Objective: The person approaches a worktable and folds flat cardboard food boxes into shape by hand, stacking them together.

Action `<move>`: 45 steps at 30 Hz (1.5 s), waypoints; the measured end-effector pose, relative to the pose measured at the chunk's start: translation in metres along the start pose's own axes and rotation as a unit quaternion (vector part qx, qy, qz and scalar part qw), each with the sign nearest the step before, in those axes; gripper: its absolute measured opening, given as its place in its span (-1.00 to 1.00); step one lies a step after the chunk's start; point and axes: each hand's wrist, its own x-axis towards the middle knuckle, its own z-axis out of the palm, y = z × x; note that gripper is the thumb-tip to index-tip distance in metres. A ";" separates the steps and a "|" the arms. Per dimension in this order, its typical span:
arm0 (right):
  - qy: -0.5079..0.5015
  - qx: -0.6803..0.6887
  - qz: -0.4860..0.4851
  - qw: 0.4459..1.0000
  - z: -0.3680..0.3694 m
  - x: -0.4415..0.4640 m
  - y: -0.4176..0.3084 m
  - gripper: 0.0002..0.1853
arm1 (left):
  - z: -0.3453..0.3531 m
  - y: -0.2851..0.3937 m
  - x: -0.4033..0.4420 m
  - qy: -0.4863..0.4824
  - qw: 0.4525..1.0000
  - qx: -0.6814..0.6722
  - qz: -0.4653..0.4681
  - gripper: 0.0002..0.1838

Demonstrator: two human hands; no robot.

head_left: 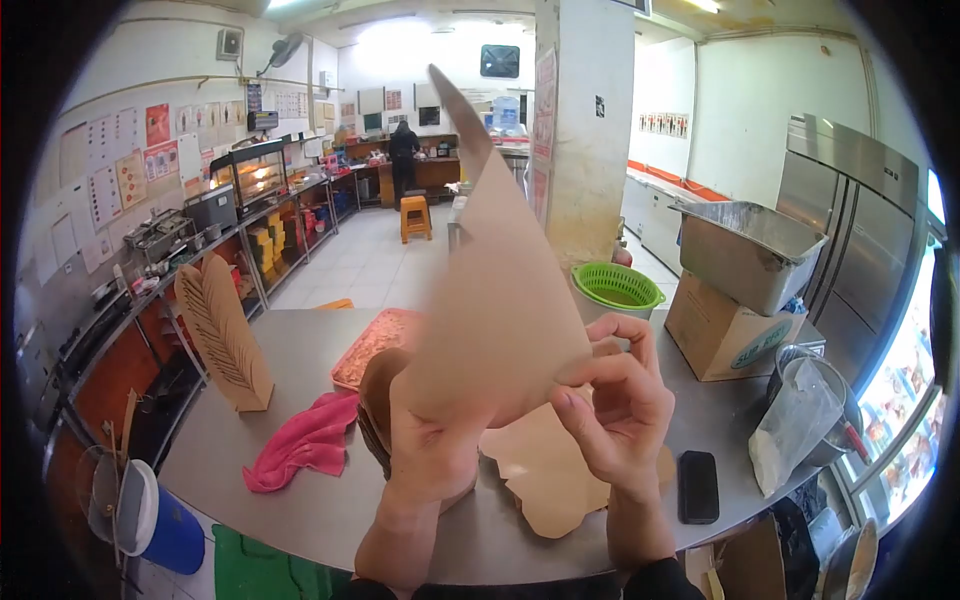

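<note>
A large brown paper sheet (500, 300), rising to a point, stands upright in front of me. My left hand (432, 450) holds its lower left part, with the fingers hidden behind the paper. At the sheet's lower right edge, my right hand (622, 405) pinches the paper between thumb and fingers. More flat brown paper (550, 490) lies on the steel table under my hands. Beside my left wrist is a curved brown paper piece (378, 400). Behind the sheet sits a red tray (375, 350) of pinkish pieces.
On the steel table (210, 450) are a pink cloth (305, 442), a stack of brown paper shapes (228, 335), a black phone (698, 487), a green basket (618, 285) and a cardboard box (725, 325) under a metal pan (750, 245). A person (404, 158) stands far back.
</note>
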 end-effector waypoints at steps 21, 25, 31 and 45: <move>-0.031 0.102 0.094 0.990 -0.028 0.014 0.006 -0.60 | -0.004 -0.016 -0.001 -0.058 0.991 -0.077 -0.088 -0.57; -0.007 0.139 0.178 0.974 -0.029 0.018 0.002 -0.60 | -0.001 -0.018 0.006 -0.216 0.972 0.082 0.032 -0.63; 0.010 0.121 0.183 0.976 -0.039 0.014 0.001 -0.59 | 0.006 -0.038 0.004 -0.150 0.974 0.167 -0.005 -0.70; 0.034 -0.096 0.000 0.995 -0.055 0.023 0.008 -0.38 | 0.008 -0.041 -0.010 -0.202 0.972 0.105 -0.061 -0.58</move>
